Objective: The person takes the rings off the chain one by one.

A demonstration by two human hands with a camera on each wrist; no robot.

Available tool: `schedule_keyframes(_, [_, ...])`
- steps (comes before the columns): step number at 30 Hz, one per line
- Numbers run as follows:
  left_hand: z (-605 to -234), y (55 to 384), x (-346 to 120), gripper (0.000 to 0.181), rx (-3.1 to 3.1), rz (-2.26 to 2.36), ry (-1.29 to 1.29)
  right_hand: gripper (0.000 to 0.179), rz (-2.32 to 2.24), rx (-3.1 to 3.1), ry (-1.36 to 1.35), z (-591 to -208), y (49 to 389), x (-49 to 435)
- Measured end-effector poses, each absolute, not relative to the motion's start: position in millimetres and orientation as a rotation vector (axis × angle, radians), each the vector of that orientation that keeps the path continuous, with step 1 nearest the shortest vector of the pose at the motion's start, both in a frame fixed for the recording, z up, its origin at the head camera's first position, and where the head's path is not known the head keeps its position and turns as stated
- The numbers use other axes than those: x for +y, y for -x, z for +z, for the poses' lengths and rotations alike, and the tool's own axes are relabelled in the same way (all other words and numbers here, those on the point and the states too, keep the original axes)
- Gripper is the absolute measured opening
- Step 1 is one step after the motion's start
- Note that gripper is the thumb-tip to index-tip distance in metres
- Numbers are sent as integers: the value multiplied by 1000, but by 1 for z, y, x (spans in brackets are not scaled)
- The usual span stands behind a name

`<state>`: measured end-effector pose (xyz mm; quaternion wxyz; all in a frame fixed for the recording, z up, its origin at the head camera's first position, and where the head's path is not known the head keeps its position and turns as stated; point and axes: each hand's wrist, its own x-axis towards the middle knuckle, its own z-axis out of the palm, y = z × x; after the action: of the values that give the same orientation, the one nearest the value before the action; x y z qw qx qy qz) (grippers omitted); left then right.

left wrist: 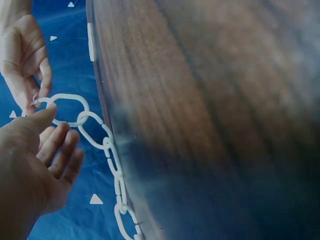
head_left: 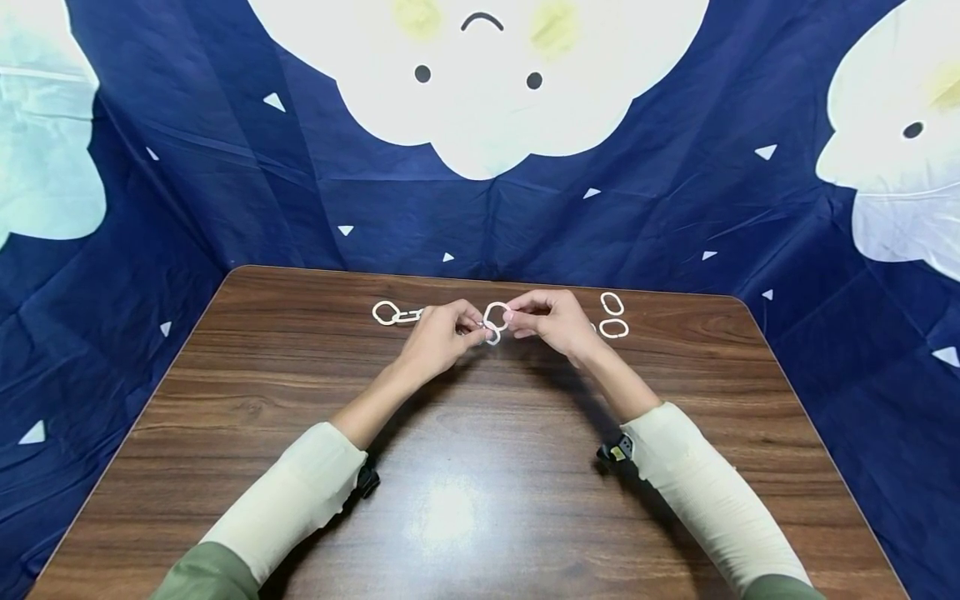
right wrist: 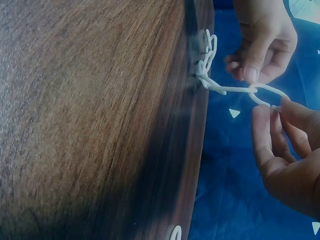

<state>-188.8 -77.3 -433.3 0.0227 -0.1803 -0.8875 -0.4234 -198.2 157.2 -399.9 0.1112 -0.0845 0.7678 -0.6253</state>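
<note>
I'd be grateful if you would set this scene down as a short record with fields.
Left hand: pinches the end link of a white chain
Right hand: pinches another white link
Held links: cross between the hands; whether fully closed cannot be told
Chain's far end: on the table, left of the left hand
Other links: upper link and lower link in full view, right of the right hand
Table: brown, wood-grained
Backdrop: dark blue, with white clouds
</note>
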Motion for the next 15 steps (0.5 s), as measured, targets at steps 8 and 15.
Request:
schedule_keyframes(8, [-438,188,-77,20,-2764,-1297,595,25,-1879,2260,212,-401,200,156])
schedule_keyframes(15, [-438,186,-75,21,-2777,-1247,610,35,-1943,2188,151,-402,199,151])
